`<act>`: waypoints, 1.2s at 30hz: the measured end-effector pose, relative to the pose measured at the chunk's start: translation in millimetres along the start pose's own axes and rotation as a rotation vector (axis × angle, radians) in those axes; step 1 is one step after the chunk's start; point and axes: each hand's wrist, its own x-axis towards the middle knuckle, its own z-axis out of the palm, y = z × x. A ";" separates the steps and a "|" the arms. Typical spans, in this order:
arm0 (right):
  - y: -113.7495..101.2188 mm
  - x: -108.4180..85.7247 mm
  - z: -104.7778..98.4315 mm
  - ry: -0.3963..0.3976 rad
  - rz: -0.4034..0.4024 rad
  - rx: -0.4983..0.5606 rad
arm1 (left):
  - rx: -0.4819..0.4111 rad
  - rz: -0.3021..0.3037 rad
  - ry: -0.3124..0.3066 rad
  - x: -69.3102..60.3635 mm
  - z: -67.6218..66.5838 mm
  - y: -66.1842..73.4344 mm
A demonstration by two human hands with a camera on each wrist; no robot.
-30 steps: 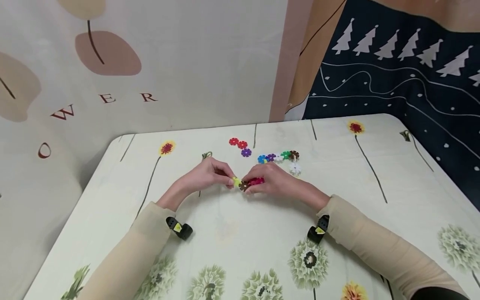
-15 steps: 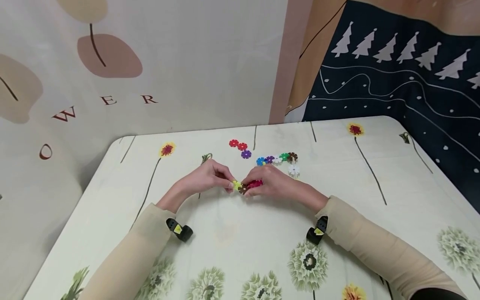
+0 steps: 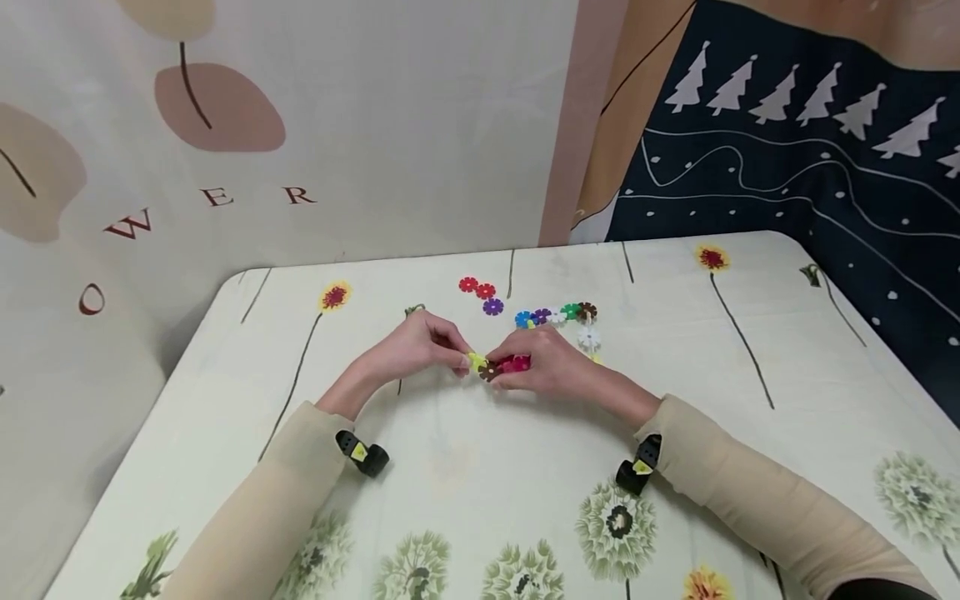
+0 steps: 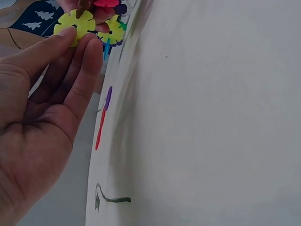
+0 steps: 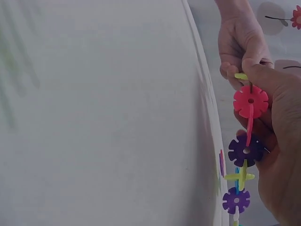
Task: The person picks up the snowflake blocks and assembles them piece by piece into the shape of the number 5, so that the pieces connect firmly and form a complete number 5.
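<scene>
In the head view, my left hand (image 3: pixel 423 343) pinches a yellow notched flower-shaped plastic disc (image 4: pixel 86 22) between thumb and fingers. Against it stands a brown disc (image 3: pixel 489 372), which my right hand (image 3: pixel 553 363) grips at the end of a linked chain. From there the chain runs through a pink disc (image 5: pixel 241 100), a dark purple disc (image 5: pixel 238 149) and a yellow disc (image 4: pixel 115 34). Fingers hide part of the join between yellow and brown, so how deep the slots sit cannot be seen.
Beyond my right hand the chain continues on the table (image 3: pixel 450 483) with a blue disc (image 3: pixel 523 319), a green disc (image 3: pixel 572 311) and a white disc (image 3: pixel 588 337). Two red discs (image 3: pixel 468 284) and a purple disc (image 3: pixel 492 307) lie farther back, touching. A wall stands behind the table.
</scene>
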 end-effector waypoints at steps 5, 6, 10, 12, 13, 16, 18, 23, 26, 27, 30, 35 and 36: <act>-2.5 -0.2 2.6 0.046 0.029 0.004 | -0.013 0.000 0.024 2.1 0.3 0.0; -3.6 0.1 3.2 0.057 0.038 0.001 | -0.015 0.001 0.027 2.5 0.8 -0.1; -6.9 2.3 8.2 0.114 0.047 -0.023 | -0.011 0.013 0.053 2.5 2.5 -0.3; -8.4 3.1 10.8 0.141 0.038 -0.035 | -0.013 0.015 0.068 3.0 3.8 -0.3; -9.1 3.0 11.9 0.154 0.030 -0.041 | -0.013 0.017 0.073 3.3 4.3 -0.2; -10.6 2.8 13.8 0.174 0.015 -0.056 | -0.012 0.021 0.076 4.3 5.2 1.0; -10.3 2.3 14.6 0.173 0.011 -0.062 | -0.006 0.022 0.060 4.2 4.2 2.2; -9.1 -1.0 13.4 0.147 0.017 -0.045 | 0.003 -0.006 -0.004 4.2 -6.3 -1.2; -9.0 -3.8 10.7 0.134 0.021 -0.039 | -0.003 -0.040 0.021 7.9 -14.6 -6.5; -8.8 -4.6 9.7 0.131 0.021 -0.042 | -0.004 -0.054 0.045 11.2 -16.7 -8.8; -8.3 -6.1 7.3 0.125 0.018 -0.062 | 0.051 -0.078 0.137 26.4 -19.0 -13.7; -7.0 -6.2 6.2 0.109 0.023 -0.073 | 0.233 -0.081 0.249 58.6 -14.8 -14.7; -7.2 -6.0 6.2 0.106 0.024 -0.073 | 0.259 -0.077 0.258 63.9 -13.6 -13.4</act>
